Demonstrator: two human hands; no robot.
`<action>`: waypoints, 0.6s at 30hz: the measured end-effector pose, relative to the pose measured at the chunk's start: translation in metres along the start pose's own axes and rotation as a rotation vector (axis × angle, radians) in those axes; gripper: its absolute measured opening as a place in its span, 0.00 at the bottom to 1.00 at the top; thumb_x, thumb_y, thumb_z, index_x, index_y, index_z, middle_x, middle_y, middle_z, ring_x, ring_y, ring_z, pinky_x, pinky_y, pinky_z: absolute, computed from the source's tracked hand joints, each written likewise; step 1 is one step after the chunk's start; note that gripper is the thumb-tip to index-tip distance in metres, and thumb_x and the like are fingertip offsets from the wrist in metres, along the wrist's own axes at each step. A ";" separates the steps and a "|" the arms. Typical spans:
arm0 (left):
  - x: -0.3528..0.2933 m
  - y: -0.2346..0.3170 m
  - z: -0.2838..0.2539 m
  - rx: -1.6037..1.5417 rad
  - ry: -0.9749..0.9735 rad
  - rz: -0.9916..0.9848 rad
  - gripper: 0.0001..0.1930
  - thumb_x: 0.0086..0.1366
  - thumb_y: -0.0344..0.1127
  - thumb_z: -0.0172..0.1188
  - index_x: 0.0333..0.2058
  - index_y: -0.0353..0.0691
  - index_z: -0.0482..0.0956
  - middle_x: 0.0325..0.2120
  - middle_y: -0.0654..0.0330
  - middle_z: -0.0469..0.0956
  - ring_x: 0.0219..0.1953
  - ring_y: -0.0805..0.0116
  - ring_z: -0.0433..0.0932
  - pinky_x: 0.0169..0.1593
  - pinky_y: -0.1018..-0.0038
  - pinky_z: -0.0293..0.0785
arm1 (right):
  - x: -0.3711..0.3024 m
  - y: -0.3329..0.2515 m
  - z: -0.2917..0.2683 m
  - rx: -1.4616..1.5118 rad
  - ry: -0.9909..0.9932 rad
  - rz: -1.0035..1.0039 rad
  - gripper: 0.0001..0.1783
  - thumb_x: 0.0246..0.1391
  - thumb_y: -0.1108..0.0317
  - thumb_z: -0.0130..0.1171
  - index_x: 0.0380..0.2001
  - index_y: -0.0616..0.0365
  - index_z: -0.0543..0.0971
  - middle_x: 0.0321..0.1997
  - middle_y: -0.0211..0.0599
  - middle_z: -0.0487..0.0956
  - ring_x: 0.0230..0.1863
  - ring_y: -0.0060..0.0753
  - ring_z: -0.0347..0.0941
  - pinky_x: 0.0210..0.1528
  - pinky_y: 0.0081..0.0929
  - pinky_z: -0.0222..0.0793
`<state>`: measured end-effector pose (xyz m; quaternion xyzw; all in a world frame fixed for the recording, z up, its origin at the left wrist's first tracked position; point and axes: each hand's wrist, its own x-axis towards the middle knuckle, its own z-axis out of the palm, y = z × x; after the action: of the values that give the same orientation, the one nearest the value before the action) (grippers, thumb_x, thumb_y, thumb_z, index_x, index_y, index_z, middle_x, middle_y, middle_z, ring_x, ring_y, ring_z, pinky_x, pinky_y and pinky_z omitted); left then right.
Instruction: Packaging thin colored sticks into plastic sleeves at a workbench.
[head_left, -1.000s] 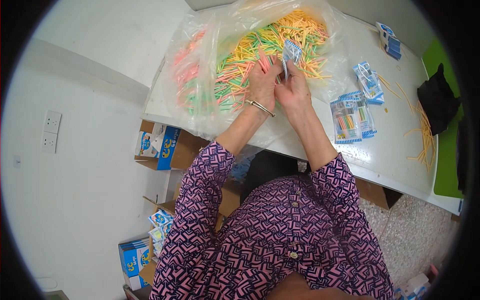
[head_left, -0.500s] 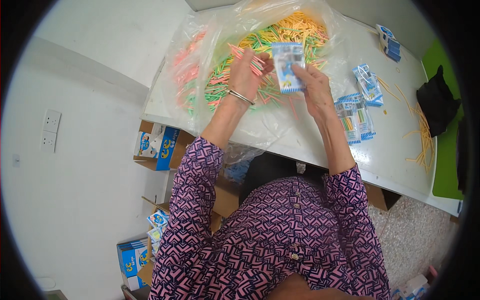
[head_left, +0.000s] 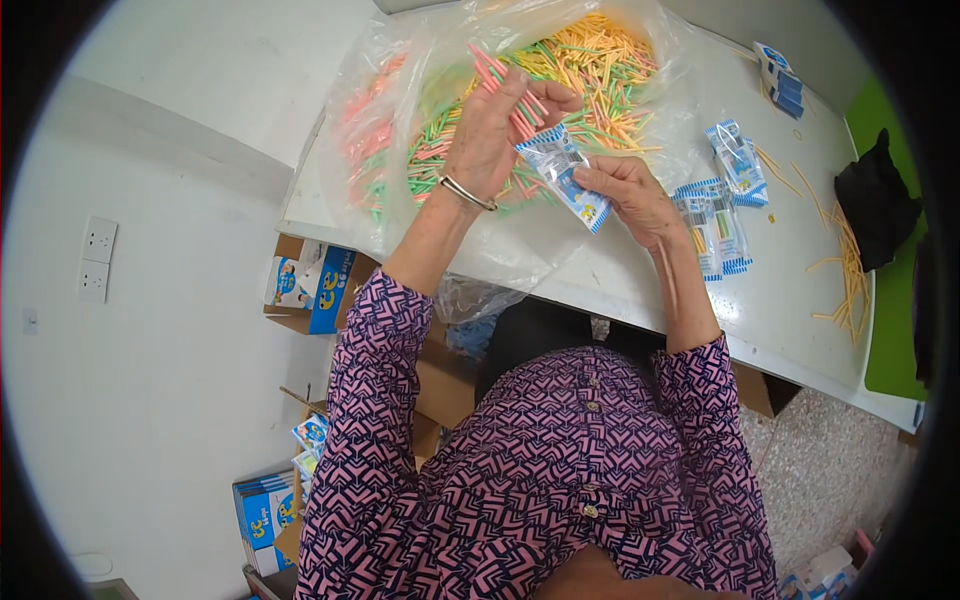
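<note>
My left hand point(head_left: 488, 140) is closed round a small bundle of thin pink and green sticks point(head_left: 497, 78), which poke out above the thumb. My right hand point(head_left: 628, 193) pinches a small blue-and-white plastic packet point(head_left: 568, 176) between thumb and fingers. The packet is tilted, its upper end close to the left hand and the lower ends of the bundle. Behind both hands, a big clear plastic bag point(head_left: 440, 38) lies open on the table, full of loose yellow, orange, green and pink sticks point(head_left: 600, 65). Whether the packet's upper end is open I cannot tell.
Several similar packets point(head_left: 738, 165) lie on the white table point(head_left: 790, 320) at the right. Loose yellowish sticks point(head_left: 848, 275) lie near a black cloth point(head_left: 876, 205) and a green board point(head_left: 893, 340). Printed boxes point(head_left: 328, 290) stand below the table's left edge.
The packet has moved down and tilted, its upper end leaning left toward the bundle. My left hand has risen slightly and turned, still gripping the sticks.
</note>
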<state>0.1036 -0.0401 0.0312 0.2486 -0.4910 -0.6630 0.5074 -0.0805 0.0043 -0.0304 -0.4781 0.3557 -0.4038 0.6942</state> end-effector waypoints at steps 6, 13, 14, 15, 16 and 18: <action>-0.011 -0.009 0.003 0.097 -0.009 0.019 0.23 0.69 0.48 0.43 0.37 0.29 0.74 0.33 0.53 0.78 0.37 0.70 0.78 0.40 0.76 0.75 | -0.003 0.000 0.002 0.012 0.031 -0.004 0.11 0.52 0.64 0.60 0.34 0.62 0.80 0.29 0.24 0.78 0.29 0.11 0.69 0.33 0.13 0.64; -0.019 -0.006 0.008 0.272 0.025 0.073 0.22 0.69 0.47 0.43 0.37 0.30 0.75 0.34 0.53 0.78 0.38 0.70 0.77 0.41 0.77 0.75 | -0.006 -0.002 0.003 -0.033 0.056 -0.024 0.11 0.52 0.65 0.60 0.33 0.63 0.81 0.29 0.25 0.78 0.29 0.11 0.69 0.34 0.13 0.64; -0.020 -0.008 0.007 0.288 0.010 0.059 0.21 0.69 0.46 0.44 0.38 0.31 0.74 0.35 0.53 0.78 0.38 0.70 0.77 0.41 0.77 0.74 | -0.007 -0.002 0.004 -0.051 0.044 -0.031 0.12 0.52 0.65 0.60 0.33 0.63 0.81 0.29 0.25 0.78 0.30 0.11 0.69 0.34 0.13 0.64; -0.021 -0.010 0.006 0.289 0.012 0.058 0.21 0.69 0.46 0.44 0.38 0.31 0.74 0.35 0.53 0.78 0.38 0.70 0.77 0.41 0.77 0.74 | -0.007 -0.002 0.006 -0.069 0.032 -0.037 0.12 0.52 0.65 0.60 0.34 0.63 0.81 0.28 0.26 0.78 0.30 0.12 0.69 0.34 0.13 0.64; -0.022 -0.013 0.006 0.275 0.008 0.045 0.20 0.69 0.46 0.45 0.38 0.32 0.73 0.35 0.54 0.78 0.38 0.71 0.77 0.41 0.77 0.74 | -0.007 -0.002 0.007 -0.067 0.031 -0.037 0.12 0.52 0.65 0.60 0.34 0.63 0.81 0.28 0.26 0.78 0.30 0.12 0.69 0.34 0.13 0.64; -0.025 -0.015 0.005 0.262 0.004 0.032 0.18 0.69 0.45 0.45 0.38 0.32 0.72 0.36 0.54 0.77 0.37 0.72 0.77 0.41 0.77 0.73 | -0.007 -0.003 0.008 -0.053 0.033 -0.045 0.12 0.52 0.65 0.60 0.34 0.64 0.81 0.29 0.26 0.79 0.30 0.12 0.70 0.34 0.13 0.64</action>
<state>0.1017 -0.0154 0.0157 0.3060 -0.5765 -0.5845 0.4821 -0.0770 0.0134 -0.0245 -0.4977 0.3667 -0.4175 0.6659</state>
